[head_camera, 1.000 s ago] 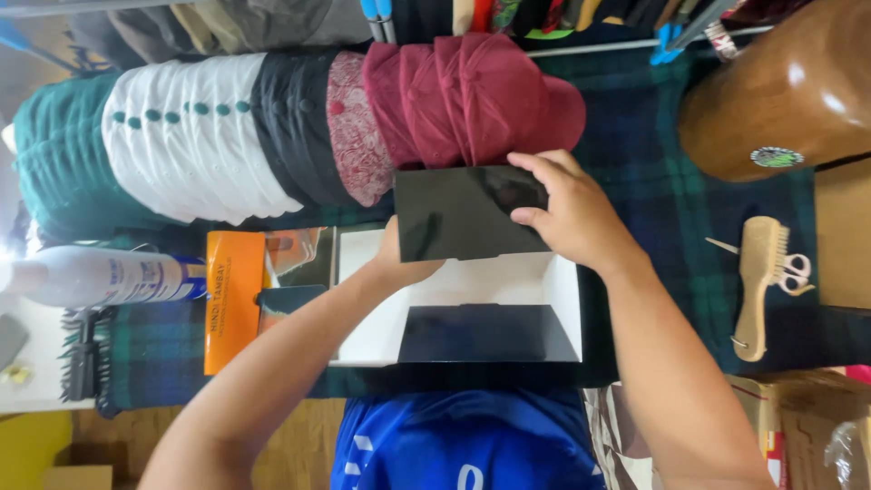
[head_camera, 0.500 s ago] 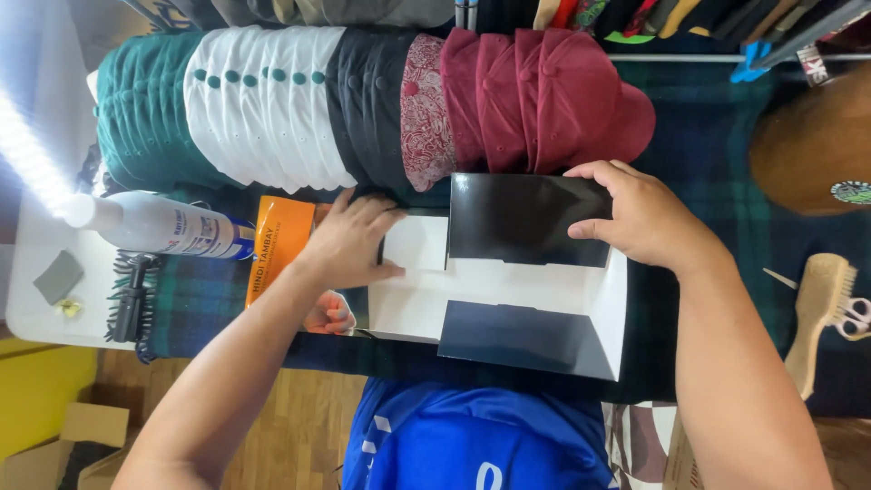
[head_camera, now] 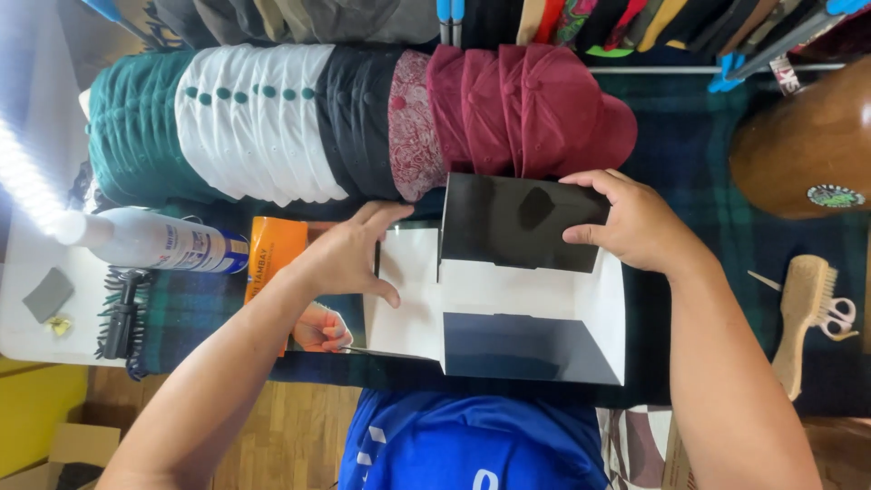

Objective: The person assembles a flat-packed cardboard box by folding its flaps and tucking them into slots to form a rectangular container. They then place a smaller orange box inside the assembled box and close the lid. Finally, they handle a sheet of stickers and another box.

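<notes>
- Since the earlier frames the left hand (head_camera: 349, 257) has slid off the orange packet's edge onto the white panel of the flat cardboard box blank (head_camera: 508, 299), and the view sits slightly closer.
- Black on one face and white on the other, the box blank lies partly folded on the dark plaid cloth (head_camera: 717, 263), right in front of the person.
- Its upper black flap stands raised, and the right hand (head_camera: 635, 227) grips that flap's far edge, thumb below and fingers curled over the top, apparently to hold the fold upright.
- Spread open and flat, the left hand presses fingers and palm on the white panel, closing around nothing; it seems to pin the blank so it does not slide.
- Just left of the blank, an orange packet (head_camera: 272, 249) lies partly beneath the left forearm, with a glossy printed sheet under the blank's corner.
- Beyond the blank a row of stacked caps (head_camera: 363, 122) runs green, white, black, patterned, then maroon, the maroon ones touching the raised flap.
- Further left, a white spray bottle (head_camera: 150, 240) lies on its side beside a black comb (head_camera: 122, 313).
- Off to the right rest a wooden brush (head_camera: 803, 318) with small scissors (head_camera: 839, 318), near a rounded brown wooden form (head_camera: 807, 145).
</notes>
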